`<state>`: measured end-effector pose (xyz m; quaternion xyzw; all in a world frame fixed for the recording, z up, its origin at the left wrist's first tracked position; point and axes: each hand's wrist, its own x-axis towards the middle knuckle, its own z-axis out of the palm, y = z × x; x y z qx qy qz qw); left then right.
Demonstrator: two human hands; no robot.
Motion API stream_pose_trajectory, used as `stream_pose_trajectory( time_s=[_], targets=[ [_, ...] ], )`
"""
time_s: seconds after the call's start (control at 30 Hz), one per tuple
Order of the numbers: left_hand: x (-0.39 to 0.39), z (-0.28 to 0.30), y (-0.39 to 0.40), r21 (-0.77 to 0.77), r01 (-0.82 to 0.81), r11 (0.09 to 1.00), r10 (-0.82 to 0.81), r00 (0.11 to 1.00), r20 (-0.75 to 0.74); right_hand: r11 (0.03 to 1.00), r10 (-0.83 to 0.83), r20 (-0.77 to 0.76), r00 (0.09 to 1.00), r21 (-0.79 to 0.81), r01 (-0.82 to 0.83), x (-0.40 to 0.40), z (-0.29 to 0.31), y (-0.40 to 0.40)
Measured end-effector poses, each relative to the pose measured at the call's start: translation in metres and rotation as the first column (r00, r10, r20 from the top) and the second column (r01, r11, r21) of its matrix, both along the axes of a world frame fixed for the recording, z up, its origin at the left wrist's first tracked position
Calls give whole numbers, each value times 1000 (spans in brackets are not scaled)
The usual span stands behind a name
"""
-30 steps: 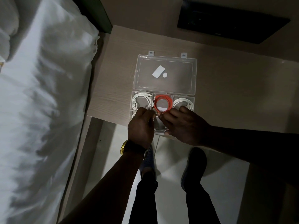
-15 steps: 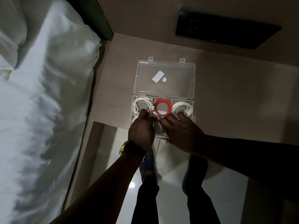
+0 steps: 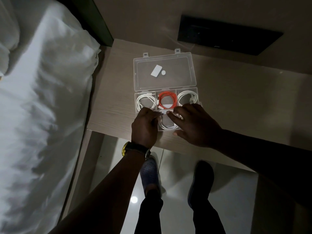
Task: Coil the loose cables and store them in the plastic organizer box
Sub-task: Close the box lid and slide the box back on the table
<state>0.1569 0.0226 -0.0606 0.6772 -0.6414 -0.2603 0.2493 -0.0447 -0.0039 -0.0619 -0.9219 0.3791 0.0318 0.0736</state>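
A clear plastic organizer box lies open on a light wooden table, its lid flat behind it. The back row holds a coiled white cable on the left, a coiled orange cable in the middle and another coiled white cable on the right. A white cable coil lies in the front middle compartment. My left hand pinches this coil at its left side. My right hand rests on its right side, fingers spread over the box's front right part.
A white rectangle and a round sticker sit on the lid. The table ends just in front of the box. A bed with white bedding stands at the left. A dark wall panel is behind. My feet are on the glossy floor below.
Both hands have drawn slightly apart, uncovering the white coil in the front middle compartment. The view has shifted a little; the box and other coils stay put.
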Motion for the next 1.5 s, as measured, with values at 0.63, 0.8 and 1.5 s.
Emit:
stream_pose_trajectory(
  time_s=[0.63,0.8,1.5],
  targets=[
    [57,-6,-99,411,-432,803,584,708,-396,49,-980,80,-183,984,170,-4,33,-120],
    [57,-7,-66,299,-444,845,535,682,-499,123,-970,137,-199,989,78,-14,35,-99],
    [82,-23,9,153,311,938,-282,941,-186,827,-472,226,852,447,340,-59,-22,11]
  ],
)
